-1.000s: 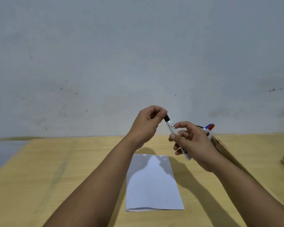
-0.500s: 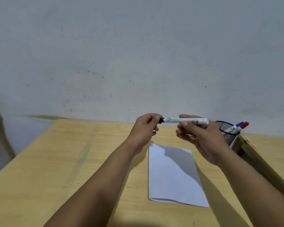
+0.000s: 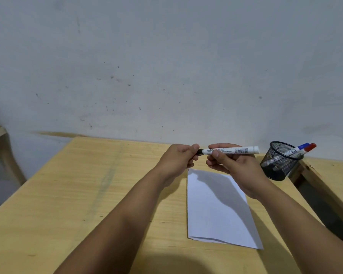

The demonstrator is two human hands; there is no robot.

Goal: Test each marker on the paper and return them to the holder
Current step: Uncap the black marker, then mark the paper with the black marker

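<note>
Marker between both hands above paper

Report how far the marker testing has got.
Done: nothing that shows; the paper on the table looks unmarked. In hand: the right hand holds a black marker level above the paper, while the left hand pinches its black cap end. Left: test this marker, then the blue marker and red marker leaning in the mesh holder, and return each.

marker white, black cap | paper white | holder black mesh
</note>
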